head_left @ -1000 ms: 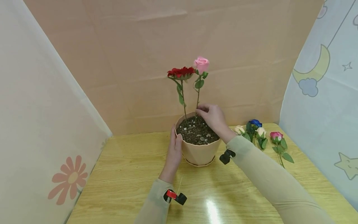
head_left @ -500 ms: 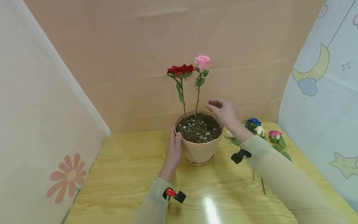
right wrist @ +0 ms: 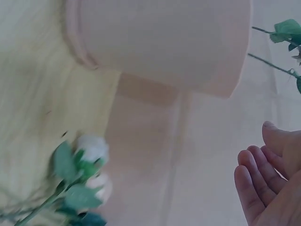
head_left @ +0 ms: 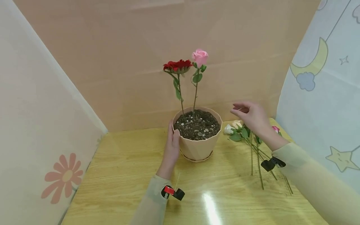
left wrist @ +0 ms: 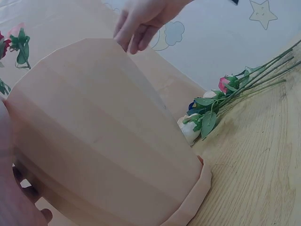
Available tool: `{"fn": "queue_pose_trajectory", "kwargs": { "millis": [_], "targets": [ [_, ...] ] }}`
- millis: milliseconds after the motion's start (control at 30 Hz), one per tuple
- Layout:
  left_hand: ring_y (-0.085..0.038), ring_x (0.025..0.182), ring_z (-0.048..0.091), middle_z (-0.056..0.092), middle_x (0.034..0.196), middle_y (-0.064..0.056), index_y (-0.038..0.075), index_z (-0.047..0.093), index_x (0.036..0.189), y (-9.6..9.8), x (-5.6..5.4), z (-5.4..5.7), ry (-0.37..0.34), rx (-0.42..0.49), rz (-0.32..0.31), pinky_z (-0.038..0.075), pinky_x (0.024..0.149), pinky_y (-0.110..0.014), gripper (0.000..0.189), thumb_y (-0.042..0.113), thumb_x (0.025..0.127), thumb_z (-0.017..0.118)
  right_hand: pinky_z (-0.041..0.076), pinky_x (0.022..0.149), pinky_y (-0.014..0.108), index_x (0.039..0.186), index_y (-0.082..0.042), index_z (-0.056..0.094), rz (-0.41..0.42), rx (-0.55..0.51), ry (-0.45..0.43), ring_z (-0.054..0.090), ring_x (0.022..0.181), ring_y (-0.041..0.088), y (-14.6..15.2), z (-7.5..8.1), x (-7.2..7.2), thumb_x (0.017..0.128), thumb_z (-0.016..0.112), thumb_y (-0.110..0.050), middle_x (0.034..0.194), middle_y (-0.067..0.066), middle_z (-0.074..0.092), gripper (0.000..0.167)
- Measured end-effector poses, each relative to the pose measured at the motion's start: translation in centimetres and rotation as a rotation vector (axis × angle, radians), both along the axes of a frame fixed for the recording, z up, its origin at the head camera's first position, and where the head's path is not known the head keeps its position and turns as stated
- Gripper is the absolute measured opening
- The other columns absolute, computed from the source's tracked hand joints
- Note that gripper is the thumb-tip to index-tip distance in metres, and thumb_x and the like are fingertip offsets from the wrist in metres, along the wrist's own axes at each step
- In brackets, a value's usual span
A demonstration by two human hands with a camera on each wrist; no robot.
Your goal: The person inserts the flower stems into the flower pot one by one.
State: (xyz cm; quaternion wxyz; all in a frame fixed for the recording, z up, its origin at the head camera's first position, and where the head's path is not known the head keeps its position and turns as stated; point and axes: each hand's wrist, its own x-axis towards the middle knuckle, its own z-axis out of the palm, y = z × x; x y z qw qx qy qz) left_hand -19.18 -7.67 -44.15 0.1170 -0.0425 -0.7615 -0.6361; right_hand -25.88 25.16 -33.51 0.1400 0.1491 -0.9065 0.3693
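Observation:
A beige flowerpot (head_left: 197, 148) filled with dark soil and small pebbles stands in its saucer. My left hand (head_left: 172, 143) holds its left side, thumb toward me and fingers around the wall; the left wrist view shows fingertips beyond the palm. Two artificial flowers rise upright from the soil: a red flower (head_left: 177, 66) on the left and a pink rose (head_left: 200, 57) on the right. To the right of the pot, my right hand (head_left: 253, 117) hovers with loosely bent fingers and nothing between them. It is over several loose roses, partly covering them in the head view.
Several loose flowers lie at the table's right, among them a white rose (head_left: 229, 129), a deep pink rose (left wrist: 225, 84) and a blue flower (left wrist: 192, 106). Their stems point toward me on the wooden table (head_left: 135, 168). Cloth walls enclose the back and both sides.
My right hand has let go of the pink rose's stem and moved right, away from the pot. The rose stays upright in the soil. My left hand keeps its place on the pot.

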Motion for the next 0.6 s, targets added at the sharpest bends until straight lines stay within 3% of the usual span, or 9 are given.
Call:
{"fn": "queue_pose_trajectory", "kwargs": {
  "millis": [67, 267, 600],
  "targets": [
    [-0.034, 0.168, 0.014, 0.006, 0.185, -0.002, 0.03, 0.005, 0.18, 0.0, -0.1, 0.0, 0.008, 0.003, -0.005, 0.017, 0.132, -0.061, 0.067, 0.049, 0.121, 0.033, 0.053, 0.078, 0.025, 0.144, -0.005, 0.073, 0.004, 0.026, -0.008, 0.074, 0.108, 0.034, 1.0, -0.6, 0.5, 0.109, 0.075, -0.034, 0.128, 0.016, 0.077, 0.045],
    [-0.036, 0.167, 0.016, 0.007, 0.185, -0.002, 0.032, 0.005, 0.18, -0.2, -0.1, 0.2, 0.011, -0.001, -0.003, 0.018, 0.132, -0.063, 0.066, 0.048, 0.121, 0.032, 0.059, 0.083, 0.057, 0.138, -0.005, 0.076, -0.02, 0.127, 0.0, 0.076, 0.105, 0.038, 3.3, -2.1, 1.9, 0.109, 0.075, -0.036, 0.125, 0.019, 0.079, 0.043],
    [-0.034, 0.168, 0.01, 0.002, 0.185, 0.001, 0.035, 0.002, 0.179, -0.1, -0.1, 0.1, -0.001, 0.015, -0.031, 0.016, 0.132, -0.064, 0.067, 0.049, 0.121, 0.033, 0.058, 0.076, 0.055, 0.138, -0.002, 0.075, -0.045, 0.247, -0.093, 0.075, 0.102, 0.041, 7.1, -5.7, 3.5, 0.109, 0.074, -0.035, 0.12, 0.022, 0.079, 0.043]
  ]
}}
